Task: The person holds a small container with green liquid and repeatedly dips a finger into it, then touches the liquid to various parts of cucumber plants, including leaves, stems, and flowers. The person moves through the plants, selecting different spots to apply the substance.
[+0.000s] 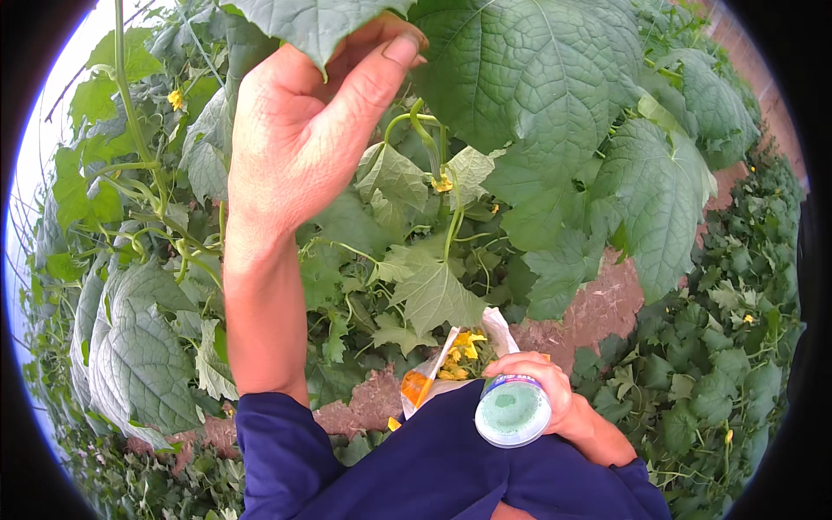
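Observation:
My left hand (296, 136) is raised among large green vine leaves, its thumb and fingertips together at the edge of a broad leaf (533, 71). Another leaf (318, 26) partly covers its fingers, so I cannot tell what they pinch. Low in front of my body, my right hand (536, 383) grips a clear plastic cup (513, 413) with green liquid inside. Beside the cup, a whitish bag (416, 383) holds picked yellow flowers (461, 354). Below the raised hand, a small green fruit (426, 140) hangs from the vine with a yellow flower (442, 182) at its tip.
A thick vine stem (133, 123) with tendrils climbs on the left, near a thin string (198, 42). Large leaves (140, 344) hang at the lower left. Brown soil (598, 312) shows between the plants, and low leafy vines (702, 383) cover the ground at right.

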The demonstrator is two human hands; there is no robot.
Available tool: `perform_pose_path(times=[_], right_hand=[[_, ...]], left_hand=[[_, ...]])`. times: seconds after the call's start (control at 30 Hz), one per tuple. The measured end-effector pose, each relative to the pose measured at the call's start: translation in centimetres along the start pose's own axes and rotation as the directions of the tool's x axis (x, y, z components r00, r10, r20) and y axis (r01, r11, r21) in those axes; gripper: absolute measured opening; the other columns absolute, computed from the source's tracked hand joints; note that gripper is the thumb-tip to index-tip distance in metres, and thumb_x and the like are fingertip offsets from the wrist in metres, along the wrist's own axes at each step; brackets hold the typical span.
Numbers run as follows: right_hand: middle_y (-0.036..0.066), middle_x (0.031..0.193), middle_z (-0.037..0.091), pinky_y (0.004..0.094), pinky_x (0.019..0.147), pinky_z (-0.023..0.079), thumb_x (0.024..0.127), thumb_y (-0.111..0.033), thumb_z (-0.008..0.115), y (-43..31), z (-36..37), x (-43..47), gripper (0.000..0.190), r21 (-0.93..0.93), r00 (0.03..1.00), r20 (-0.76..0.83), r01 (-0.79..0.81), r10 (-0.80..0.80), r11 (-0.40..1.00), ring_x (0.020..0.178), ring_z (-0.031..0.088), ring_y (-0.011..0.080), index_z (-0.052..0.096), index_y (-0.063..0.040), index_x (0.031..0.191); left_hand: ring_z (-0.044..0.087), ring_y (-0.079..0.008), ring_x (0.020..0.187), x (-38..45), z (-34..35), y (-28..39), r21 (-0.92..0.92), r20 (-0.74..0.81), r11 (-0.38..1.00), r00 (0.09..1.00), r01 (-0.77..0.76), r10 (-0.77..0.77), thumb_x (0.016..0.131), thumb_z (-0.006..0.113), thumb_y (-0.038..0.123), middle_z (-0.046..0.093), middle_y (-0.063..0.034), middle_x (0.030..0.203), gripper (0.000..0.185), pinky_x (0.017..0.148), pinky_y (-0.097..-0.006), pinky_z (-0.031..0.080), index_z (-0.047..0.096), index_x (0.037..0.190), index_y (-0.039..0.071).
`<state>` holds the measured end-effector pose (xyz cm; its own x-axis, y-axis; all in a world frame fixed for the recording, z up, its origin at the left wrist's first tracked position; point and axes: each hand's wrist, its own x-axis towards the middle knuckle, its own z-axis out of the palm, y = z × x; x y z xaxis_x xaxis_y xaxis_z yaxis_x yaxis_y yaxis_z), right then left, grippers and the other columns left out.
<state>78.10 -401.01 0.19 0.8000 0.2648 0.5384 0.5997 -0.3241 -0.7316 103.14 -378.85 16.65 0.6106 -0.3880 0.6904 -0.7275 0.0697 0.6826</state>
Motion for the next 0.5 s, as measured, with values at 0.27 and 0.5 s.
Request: perform_pose_path(times=[0.27,0.5], right_hand=[[0.023,0.113,0.071,0.0428,0.085,0.06,0.07,-0.008,0.093,3.5,-3.5,-0.2,0.065,0.148,0.997,0.074,0.013,-0.024,0.989,0.1,0.073,0.035,0.056,0.005,0.122],[0.02,0.118,0.07,0.0412,0.085,0.059,0.07,-0.012,0.092,8.3,-10.3,-1.6,0.065,0.232,0.982,0.148,0.079,-0.115,0.97,0.102,0.072,0.0334,0.057,0.004,0.123]], left_hand=[[0.07,-0.0304,0.089,-1.1,9.3,0.9,0.5,0.463,0.829,0.886,-0.251,-0.011,0.094,0.071,0.008,0.069,-0.0148,0.099,0.019,0.075,-0.0371,0.055,0.069,0.111,0.0],[0.067,-0.0357,0.118,3.2,10.2,3.6,0.15,-0.219,0.986,0.975,0.076,-0.042,0.107,0.053,0.016,0.052,-0.0254,0.148,0.051,0.083,-0.0379,0.061,0.041,0.153,-0.003]])
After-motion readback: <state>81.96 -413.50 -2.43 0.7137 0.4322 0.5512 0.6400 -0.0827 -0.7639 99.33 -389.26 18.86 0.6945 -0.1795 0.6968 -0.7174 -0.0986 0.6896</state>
